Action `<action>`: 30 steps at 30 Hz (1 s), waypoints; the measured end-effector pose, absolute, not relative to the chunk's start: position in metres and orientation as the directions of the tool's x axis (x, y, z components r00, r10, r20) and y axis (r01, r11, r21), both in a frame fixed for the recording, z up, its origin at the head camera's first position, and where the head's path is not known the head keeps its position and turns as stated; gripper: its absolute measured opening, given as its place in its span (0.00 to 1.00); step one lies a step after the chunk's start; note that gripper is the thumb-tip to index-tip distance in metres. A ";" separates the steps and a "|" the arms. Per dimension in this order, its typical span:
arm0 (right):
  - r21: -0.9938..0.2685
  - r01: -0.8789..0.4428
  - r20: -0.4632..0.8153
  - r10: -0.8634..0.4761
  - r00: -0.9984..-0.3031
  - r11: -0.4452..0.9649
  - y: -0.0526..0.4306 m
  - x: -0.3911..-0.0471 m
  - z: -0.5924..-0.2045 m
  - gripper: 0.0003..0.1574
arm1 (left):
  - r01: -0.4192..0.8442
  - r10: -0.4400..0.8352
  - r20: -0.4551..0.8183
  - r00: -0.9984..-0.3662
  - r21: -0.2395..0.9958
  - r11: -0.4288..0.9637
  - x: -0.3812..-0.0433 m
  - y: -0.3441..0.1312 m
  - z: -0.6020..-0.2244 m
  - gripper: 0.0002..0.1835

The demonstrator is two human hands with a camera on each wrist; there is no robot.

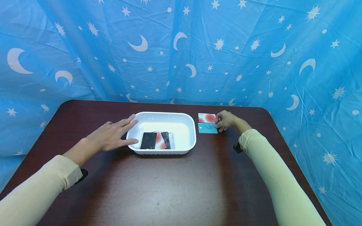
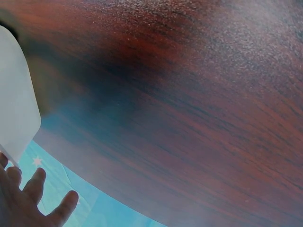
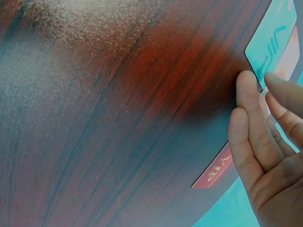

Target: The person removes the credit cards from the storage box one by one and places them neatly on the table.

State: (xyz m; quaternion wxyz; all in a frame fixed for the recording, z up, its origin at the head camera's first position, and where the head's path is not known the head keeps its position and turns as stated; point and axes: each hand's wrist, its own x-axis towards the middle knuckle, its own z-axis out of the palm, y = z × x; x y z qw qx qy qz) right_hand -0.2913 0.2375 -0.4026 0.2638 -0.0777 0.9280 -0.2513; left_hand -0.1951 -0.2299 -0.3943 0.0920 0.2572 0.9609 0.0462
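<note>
My left hand [image 1: 114, 135] lies at the left end of a white plastic tray [image 1: 189, 138], fingers spread and mostly straight over its rim. Inside the tray, a black card [image 1: 148, 141], a white-and-red card [image 1: 160, 142] and others overlap near the front wall. On the table to the right, a teal VIP card [image 1: 205, 128] lies flat in front of another white-and-red card [image 1: 205, 117]. At the right ends of these two, my right hand [image 1: 227, 119] touches with thumb and fingertips. In the right wrist view, its fingers [image 3: 255, 109] are loosely bent around the teal card's corner.
A red card [image 3: 215, 171] with gold lettering lies on the table beside the right hand, partly hidden by it. The dark wooden table [image 1: 158, 188] has rounded far corners. Behind it hangs a blue curtain [image 1: 203, 47] with moons and stars.
</note>
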 end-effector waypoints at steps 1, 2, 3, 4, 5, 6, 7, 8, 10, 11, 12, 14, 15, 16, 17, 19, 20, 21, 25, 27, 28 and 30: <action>-0.506 -0.007 -0.451 -0.272 -0.850 0.862 0.238 -0.291 -0.403 0.07 | 0.486 0.503 -0.153 -0.851 0.136 0.863 -0.195 -0.230 -0.394 0.49; -0.504 -0.006 -0.451 -0.269 -0.851 0.863 0.238 -0.291 -0.403 0.08 | 0.486 0.503 -0.154 -0.851 0.135 0.863 -0.195 -0.230 -0.394 0.49; -0.502 -0.002 -0.451 -0.264 -0.852 0.865 0.238 -0.290 -0.404 0.08 | 0.486 0.502 -0.156 -0.851 0.134 0.864 -0.196 -0.229 -0.394 0.49; -0.500 -0.002 -0.451 -0.263 -0.853 0.866 0.238 -0.290 -0.404 0.09 | 0.486 0.503 -0.156 -0.850 0.134 0.864 -0.196 -0.229 -0.394 0.49; -0.499 -0.004 -0.451 -0.263 -0.853 0.867 0.238 -0.290 -0.405 0.09 | 0.486 0.503 -0.157 -0.850 0.134 0.864 -0.196 -0.229 -0.394 0.49; -0.499 -0.003 -0.450 -0.262 -0.854 0.867 0.238 -0.290 -0.405 0.09 | 0.486 0.503 -0.158 -0.850 0.134 0.864 -0.196 -0.229 -0.395 0.49; -0.498 -0.003 -0.451 -0.262 -0.853 0.867 0.238 -0.290 -0.406 0.09 | 0.487 0.503 -0.158 -0.849 0.133 0.863 -0.196 -0.229 -0.395 0.49; -0.498 -0.003 -0.451 -0.262 -0.854 0.867 0.238 -0.290 -0.406 0.09 | 0.487 0.504 -0.157 -0.849 0.134 0.863 -0.196 -0.228 -0.395 0.49; -0.497 0.003 -0.451 -0.256 -0.855 0.868 0.238 -0.290 -0.407 0.09 | 0.489 0.506 -0.155 -0.849 0.135 0.862 -0.196 -0.228 -0.395 0.49; -0.497 0.004 -0.452 -0.255 -0.855 0.868 0.239 -0.289 -0.407 0.09 | 0.488 0.505 -0.153 -0.849 0.135 0.862 -0.196 -0.228 -0.395 0.49; -0.497 0.008 -0.453 -0.251 -0.856 0.868 0.239 -0.289 -0.408 0.09 | 0.487 0.504 -0.154 -0.850 0.136 0.863 -0.196 -0.228 -0.395 0.49; -0.497 0.010 -0.453 -0.250 -0.856 0.868 0.239 -0.289 -0.408 0.09 | 0.484 0.501 -0.148 -0.853 0.139 0.864 -0.196 -0.228 -0.395 0.49; -0.499 0.010 -0.453 -0.251 -0.855 0.867 0.240 -0.289 -0.408 0.09 | 0.482 0.500 -0.150 -0.853 0.140 0.865 -0.196 -0.228 -0.395 0.50; -0.501 0.014 -0.454 -0.249 -0.855 0.865 0.240 -0.289 -0.409 0.09 | 0.480 0.498 -0.151 -0.854 0.142 0.866 -0.196 -0.228 -0.395 0.50; -0.505 0.011 -0.453 -0.255 -0.854 0.863 0.240 -0.288 -0.409 0.09 | 0.478 0.496 -0.155 -0.854 0.140 0.867 -0.196 -0.228 -0.395 0.50; -0.510 0.013 -0.453 -0.256 -0.854 0.860 0.240 -0.288 -0.409 0.08 | 0.477 0.495 -0.159 -0.854 0.137 0.868 -0.196 -0.228 -0.395 0.50; -0.512 0.012 -0.450 -0.256 -0.855 0.859 0.240 -0.288 -0.410 0.08 | 0.478 0.496 -0.164 -0.853 0.136 0.868 -0.196 -0.227 -0.395 0.50; -0.513 0.014 -0.449 -0.255 -0.856 0.858 0.240 -0.287 -0.410 0.08 | 0.478 0.495 -0.167 -0.853 0.134 0.868 -0.195 -0.227 -0.394 0.49; -0.515 0.008 -0.435 -0.252 -0.864 0.857 0.239 -0.286 -0.412 0.07 | 0.478 0.493 -0.165 -0.855 0.123 0.870 -0.195 -0.228 -0.394 0.49; -0.522 0.009 -0.429 -0.253 -0.867 0.853 0.239 -0.285 -0.413 0.07 | 0.477 0.491 -0.163 -0.856 0.118 0.871 -0.195 -0.228 -0.395 0.50; -0.526 0.007 -0.425 -0.256 -0.868 0.851 0.240 -0.285 -0.413 0.08 | 0.478 0.492 -0.160 -0.856 0.119 0.870 -0.195 -0.228 -0.395 0.50; -0.533 0.000 -0.419 -0.263 -0.869 0.846 0.241 -0.284 -0.414 0.10 | 0.479 0.493 -0.158 -0.855 0.123 0.869 -0.195 -0.227 -0.395 0.50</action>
